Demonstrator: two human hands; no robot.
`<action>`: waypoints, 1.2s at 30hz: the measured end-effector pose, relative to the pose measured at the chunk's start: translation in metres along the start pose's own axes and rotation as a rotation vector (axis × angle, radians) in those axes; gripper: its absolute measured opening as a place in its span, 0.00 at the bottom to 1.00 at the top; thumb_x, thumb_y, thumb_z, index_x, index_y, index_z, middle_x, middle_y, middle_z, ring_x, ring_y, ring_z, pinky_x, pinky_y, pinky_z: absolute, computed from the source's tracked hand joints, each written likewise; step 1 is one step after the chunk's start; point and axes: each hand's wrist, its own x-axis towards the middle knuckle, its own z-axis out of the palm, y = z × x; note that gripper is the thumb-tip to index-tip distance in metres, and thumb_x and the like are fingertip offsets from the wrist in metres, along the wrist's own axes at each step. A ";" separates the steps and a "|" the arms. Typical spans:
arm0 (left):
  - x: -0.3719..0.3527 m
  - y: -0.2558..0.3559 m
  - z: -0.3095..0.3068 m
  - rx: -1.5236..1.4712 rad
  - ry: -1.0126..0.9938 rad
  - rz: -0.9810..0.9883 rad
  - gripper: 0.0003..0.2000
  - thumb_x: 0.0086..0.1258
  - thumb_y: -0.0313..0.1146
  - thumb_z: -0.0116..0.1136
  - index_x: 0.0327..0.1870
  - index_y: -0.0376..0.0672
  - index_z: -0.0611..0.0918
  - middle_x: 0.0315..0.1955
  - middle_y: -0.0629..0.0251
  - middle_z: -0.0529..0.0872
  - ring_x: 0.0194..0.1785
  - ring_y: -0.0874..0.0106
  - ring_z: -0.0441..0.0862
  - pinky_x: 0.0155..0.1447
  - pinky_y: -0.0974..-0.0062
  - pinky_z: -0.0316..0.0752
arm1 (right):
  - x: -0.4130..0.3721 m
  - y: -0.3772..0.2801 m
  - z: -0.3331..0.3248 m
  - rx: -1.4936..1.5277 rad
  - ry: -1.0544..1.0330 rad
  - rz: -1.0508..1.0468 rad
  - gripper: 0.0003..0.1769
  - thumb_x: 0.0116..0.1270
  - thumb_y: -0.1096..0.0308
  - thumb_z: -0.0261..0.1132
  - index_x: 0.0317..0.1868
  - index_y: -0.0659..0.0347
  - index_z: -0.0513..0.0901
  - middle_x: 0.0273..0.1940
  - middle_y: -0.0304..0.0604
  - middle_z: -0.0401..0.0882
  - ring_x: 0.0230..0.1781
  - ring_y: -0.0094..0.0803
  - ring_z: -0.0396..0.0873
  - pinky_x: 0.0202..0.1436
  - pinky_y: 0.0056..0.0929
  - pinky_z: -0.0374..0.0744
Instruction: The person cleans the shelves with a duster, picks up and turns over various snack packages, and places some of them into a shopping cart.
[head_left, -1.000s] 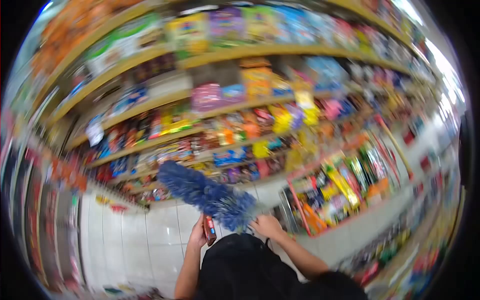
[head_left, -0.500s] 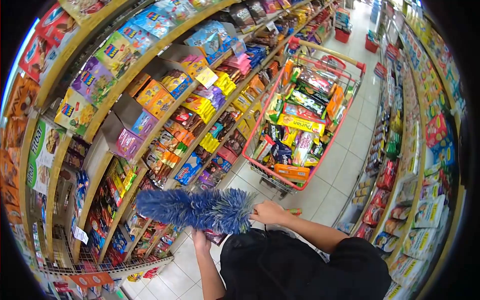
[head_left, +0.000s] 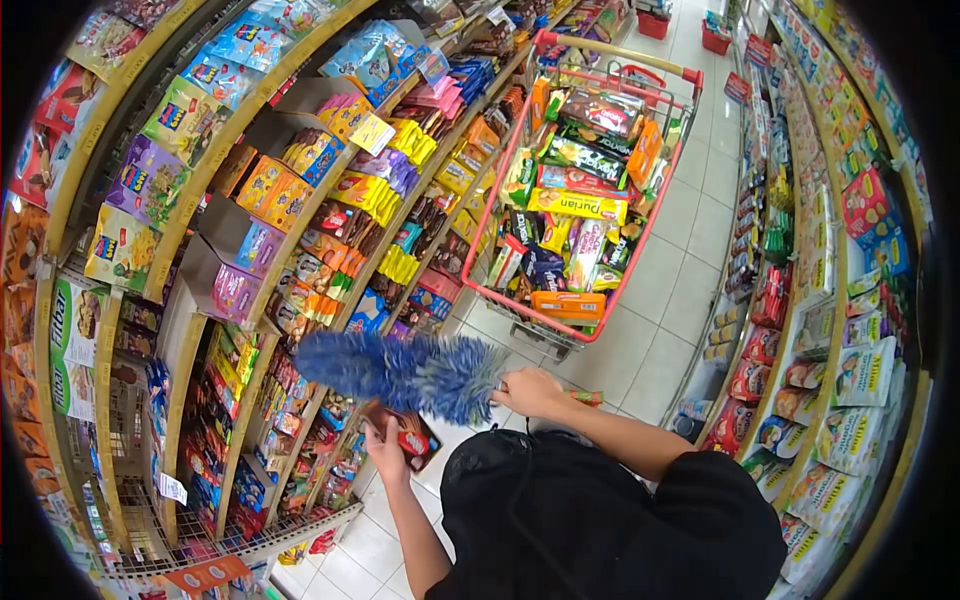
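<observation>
My right hand (head_left: 532,392) is closed at the grey end of a blue fluffy duster (head_left: 395,372), whose handle is hidden in the fist. The duster reaches left toward the snack shelves. Below it, my left hand (head_left: 387,450) grips a dark box of red-brown snack packets (head_left: 416,440) by its left side. The duster hides part of the lower shelves behind it.
Stocked shelves (head_left: 255,300) curve along my left, with more packets on the right-hand shelf (head_left: 830,400). Ahead stands a red-rimmed shopping cart (head_left: 470,255) full of snack packs. Red baskets (head_left: 716,40) sit farther down the tiled aisle (head_left: 655,300).
The box in my left hand has come out from beneath the duster and shows more fully. The duster has shifted slightly right and up. The view has moved, so the cart appears farther left.
</observation>
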 end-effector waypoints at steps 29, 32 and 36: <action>0.045 -0.008 -0.001 -0.771 0.134 -0.216 0.33 0.64 0.64 0.41 0.63 0.49 0.70 0.60 0.64 0.73 0.61 0.59 0.69 0.65 0.53 0.64 | -0.023 -0.033 -0.005 0.017 -0.176 -0.137 0.28 0.63 0.42 0.54 0.34 0.63 0.82 0.30 0.60 0.80 0.35 0.55 0.80 0.43 0.49 0.76; 0.013 0.031 0.026 -0.905 -0.136 0.011 0.33 0.64 0.62 0.45 0.64 0.49 0.67 0.61 0.65 0.71 0.61 0.57 0.68 0.64 0.52 0.64 | -0.022 -0.030 -0.008 0.017 -0.176 -0.127 0.28 0.63 0.43 0.54 0.33 0.63 0.82 0.30 0.60 0.80 0.35 0.56 0.79 0.43 0.49 0.76; -0.007 0.043 0.042 -0.660 -0.137 -0.390 0.27 0.65 0.55 0.51 0.59 0.46 0.70 0.56 0.63 0.74 0.58 0.60 0.71 0.62 0.53 0.65 | -0.018 -0.026 -0.005 -0.003 -0.108 -0.087 0.27 0.63 0.44 0.54 0.33 0.63 0.82 0.29 0.59 0.80 0.34 0.56 0.79 0.42 0.48 0.76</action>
